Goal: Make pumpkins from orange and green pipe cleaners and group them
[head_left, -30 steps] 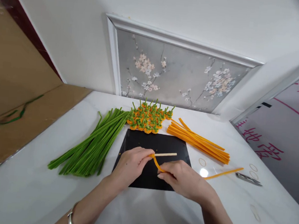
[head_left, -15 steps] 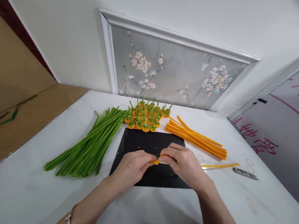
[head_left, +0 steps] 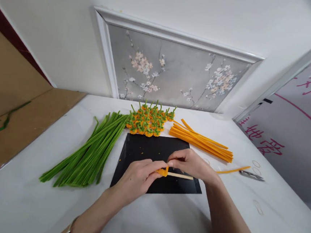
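Note:
Above a black mat (head_left: 142,148), my left hand (head_left: 136,176) is closed around a pale thin stick (head_left: 181,176) that points right. An orange pipe cleaner (head_left: 163,172) is coiled around the stick at my left fingertips. The fingers of my right hand (head_left: 188,163) pinch at a raised bend of that pipe cleaner, just above the stick. Beyond my right wrist a length of orange pipe cleaner (head_left: 234,170) extends over the table; whether it joins the coil is hidden.
Green pipe cleaners (head_left: 89,154) lie in a bundle at left. Behind the mat stand several orange-and-green pipe-cleaner pieces (head_left: 149,121). Orange pipe cleaners (head_left: 200,142) are bunched at back right. Small snips (head_left: 251,175) and rubber bands (head_left: 258,207) lie at right on the white table (head_left: 176,220).
My right hand has shifted off the stick, uncovering its right end, and now lifts a bend of the orange pipe cleaner. My left hand still holds the coil. The view has turned slightly.

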The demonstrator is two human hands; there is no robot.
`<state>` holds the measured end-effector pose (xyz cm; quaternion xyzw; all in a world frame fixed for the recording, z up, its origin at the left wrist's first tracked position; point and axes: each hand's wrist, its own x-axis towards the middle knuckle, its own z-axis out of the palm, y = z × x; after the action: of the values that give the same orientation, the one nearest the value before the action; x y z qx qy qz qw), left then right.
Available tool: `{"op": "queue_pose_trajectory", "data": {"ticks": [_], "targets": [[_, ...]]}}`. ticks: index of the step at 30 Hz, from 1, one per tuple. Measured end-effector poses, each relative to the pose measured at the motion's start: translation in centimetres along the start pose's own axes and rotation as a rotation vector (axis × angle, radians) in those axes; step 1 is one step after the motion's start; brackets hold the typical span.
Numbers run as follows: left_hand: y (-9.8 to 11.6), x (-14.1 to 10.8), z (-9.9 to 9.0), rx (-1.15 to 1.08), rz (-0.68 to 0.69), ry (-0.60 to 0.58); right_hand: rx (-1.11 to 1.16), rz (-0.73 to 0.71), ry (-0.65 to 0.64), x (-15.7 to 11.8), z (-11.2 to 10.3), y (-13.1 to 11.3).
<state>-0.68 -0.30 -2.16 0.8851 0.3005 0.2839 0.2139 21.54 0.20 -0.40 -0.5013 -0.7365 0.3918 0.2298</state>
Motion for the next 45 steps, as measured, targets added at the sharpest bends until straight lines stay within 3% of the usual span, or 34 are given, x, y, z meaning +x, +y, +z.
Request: {"op": "queue_pose_trajectory", "data": {"ticks": [3,6,11,14,17,24,29,34,45], "targets": [[0.1,0.0,0.2,-0.097,-0.022,0.048,0.068,-0.007,-0.09,-0.1,0.2,0.4],[0.1,0.2,0.3,-0.215,-0.141,0.137,0.077,-0.033,-0.114,-0.4,0.7,0.3],[0.2,0.6,0.2,-0.349,-0.326,0.164,0.231,-0.035,0.022,-0.8,2.0,-0.2],[0.2,0.7,0.0,-0.356,-0.346,0.143,0.33,-0.027,0.155,-0.6,2.7,-0.4],[0.1,0.7,-0.2,-0.355,-0.337,0.125,0.31,-0.05,0.208,-0.4,2.9,-0.8],[0.2,0.7,-0.3,-0.207,-0.268,0.097,0.266,-0.103,0.17,-0.3,3.4,-0.9],[-0.5,0.6,-0.4,-0.104,-0.241,0.203,0.033,-0.054,0.139,-0.7,3.4,-1.0],[-1.3,0.2,-0.3,-0.049,-0.237,0.243,-0.261,-0.15,0.101,-1.6,2.9,-2.0],[-1.3,-0.1,0.3,0.084,-0.228,0.146,-0.427,-0.34,0.326,-1.7,3.0,-2.3]]}}
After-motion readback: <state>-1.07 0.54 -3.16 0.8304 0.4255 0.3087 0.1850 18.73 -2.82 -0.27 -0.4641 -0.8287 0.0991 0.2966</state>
